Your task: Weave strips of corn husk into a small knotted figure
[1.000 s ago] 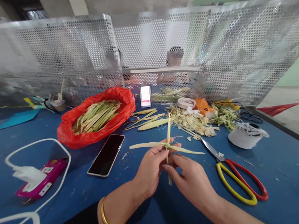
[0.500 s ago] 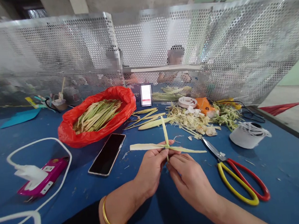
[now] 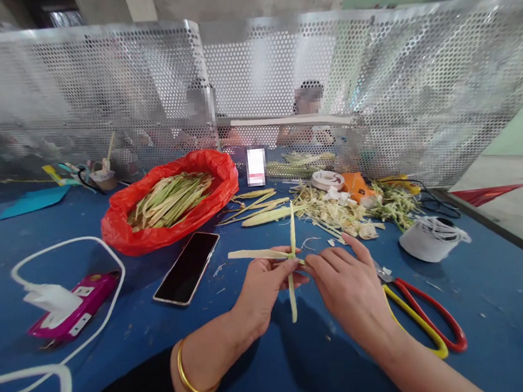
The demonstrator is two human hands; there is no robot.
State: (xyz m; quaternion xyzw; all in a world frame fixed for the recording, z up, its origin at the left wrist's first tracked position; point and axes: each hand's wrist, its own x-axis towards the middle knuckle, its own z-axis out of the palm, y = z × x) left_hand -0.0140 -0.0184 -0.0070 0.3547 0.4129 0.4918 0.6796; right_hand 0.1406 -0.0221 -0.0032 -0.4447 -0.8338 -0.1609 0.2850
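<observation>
Pale green leaf strips (image 3: pixel 292 230) cross each other in a plus shape above the blue table. My left hand (image 3: pixel 265 285) pinches them at the crossing, thumb on top. My right hand (image 3: pixel 343 280) is closed on the strip that points right, just beside the crossing; most of that strip is hidden under the fingers. One strip end points left, one away from me and one hangs toward me. Scissors with red and yellow handles (image 3: pixel 433 315) lie just right of my right hand, which covers part of them.
Leaf strips fill a red plastic bag (image 3: pixel 120 225) at the back left. A phone (image 3: pixel 188 269) lies flat, near a purple power strip (image 3: pixel 75 306) with a white cable. Leaf scraps (image 3: pixel 332 211), a tape roll (image 3: pixel 327 180) and a white string spool (image 3: pixel 427 240) are at right. A perforated metal screen (image 3: pixel 267 66) stands behind.
My right hand has shifted from below the crossing to the strip on its right. The strip end toward me now hangs free, and my right hand covers the scissor blades.
</observation>
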